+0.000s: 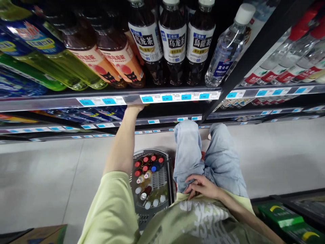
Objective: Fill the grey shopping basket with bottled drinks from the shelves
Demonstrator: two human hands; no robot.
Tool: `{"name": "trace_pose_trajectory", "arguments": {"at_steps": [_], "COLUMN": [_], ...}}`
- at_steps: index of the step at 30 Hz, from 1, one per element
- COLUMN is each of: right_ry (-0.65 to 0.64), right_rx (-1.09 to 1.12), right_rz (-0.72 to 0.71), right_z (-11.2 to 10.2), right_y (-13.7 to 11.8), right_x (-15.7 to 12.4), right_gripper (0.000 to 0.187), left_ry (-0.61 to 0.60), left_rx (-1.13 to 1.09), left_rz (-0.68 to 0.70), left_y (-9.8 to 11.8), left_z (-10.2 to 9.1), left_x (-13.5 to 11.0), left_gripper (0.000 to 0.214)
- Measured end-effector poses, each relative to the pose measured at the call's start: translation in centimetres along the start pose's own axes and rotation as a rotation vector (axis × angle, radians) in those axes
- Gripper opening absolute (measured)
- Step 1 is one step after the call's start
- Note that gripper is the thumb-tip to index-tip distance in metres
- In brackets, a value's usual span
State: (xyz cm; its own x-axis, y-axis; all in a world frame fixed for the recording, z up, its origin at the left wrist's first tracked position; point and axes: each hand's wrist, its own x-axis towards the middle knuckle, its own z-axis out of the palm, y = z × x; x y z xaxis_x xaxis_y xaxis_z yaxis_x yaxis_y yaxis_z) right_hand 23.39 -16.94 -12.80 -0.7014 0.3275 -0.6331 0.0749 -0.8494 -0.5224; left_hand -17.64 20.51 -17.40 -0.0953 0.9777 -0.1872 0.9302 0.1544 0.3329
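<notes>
Left hand (136,107): positioned at upper centre-left of the frame, below the price strip of the upper shelf (61,102); the forearm extends upward from the lower centre, and the fingers pass into the gap above the lower shelf (166,120); the strip hides the fingers, so the grip cannot be told, nor whether anything is held. Blue-labelled bottles (101,113) lie in the same gap, just left of the wrist.

Right hand (200,186): positioned at lower centre-right; it rests on the lap, against the jeans (189,152); fingers loosely extended, slightly apart, with nothing visible in the grip.

Basket (159,180): located at lower centre, on the floor, between the left arm and the legs; contents include red-capped bottles (146,167), one blue-capped bottle (154,168) and white-capped bottles (155,203).

Upper shelf: dark tea bottles (173,44) stand at top centre; peach-labelled bottles (123,66) stand to their left; a clear bottle (224,54) stands to their right.
</notes>
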Motion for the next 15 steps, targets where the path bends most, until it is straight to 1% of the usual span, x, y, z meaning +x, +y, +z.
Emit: {"name": "trace_pose_trajectory", "arguments": {"at_steps": [2, 4, 6, 9, 12, 15], "right_ry": [-0.002, -0.015, -0.035, -0.055, -0.077, -0.101], "right_rx": [-0.008, -0.026, -0.044, -0.077, -0.100, -0.104], "right_rz": [0.011, 0.015, 0.015, 0.013, -0.002, -0.014], "right_z": [0.0, -0.1, -0.2, -0.2, -0.3, -0.3], "right_y": [-0.2, -0.5, -0.9, -1.2, -1.2, -1.2], "right_x": [-0.1, -0.3, -0.4, -0.4, -0.2, 0.0], "right_gripper": [0.059, 0.059, 0.059, 0.057, 0.055, 0.055], "left_ry": [-0.027, -0.002, 0.079, 0.220, 0.302, 0.420], "left_rx": [0.034, 0.068, 0.074, -0.011, -0.121, -0.167], "left_rz": [-0.011, -0.034, -0.057, -0.060, -0.023, 0.006], "left_y": [0.3, 0.7, 0.9, 1.2, 1.6, 2.8], "left_z": [0.9, 1.7, 2.2, 2.6, 2.5, 1.3], "left_x": [-2.0, -4.3, -6.6, -9.5, -11.9, -13.8], "left_gripper": [0.041, 0.044, 0.047, 0.052, 0.056, 0.056]}}
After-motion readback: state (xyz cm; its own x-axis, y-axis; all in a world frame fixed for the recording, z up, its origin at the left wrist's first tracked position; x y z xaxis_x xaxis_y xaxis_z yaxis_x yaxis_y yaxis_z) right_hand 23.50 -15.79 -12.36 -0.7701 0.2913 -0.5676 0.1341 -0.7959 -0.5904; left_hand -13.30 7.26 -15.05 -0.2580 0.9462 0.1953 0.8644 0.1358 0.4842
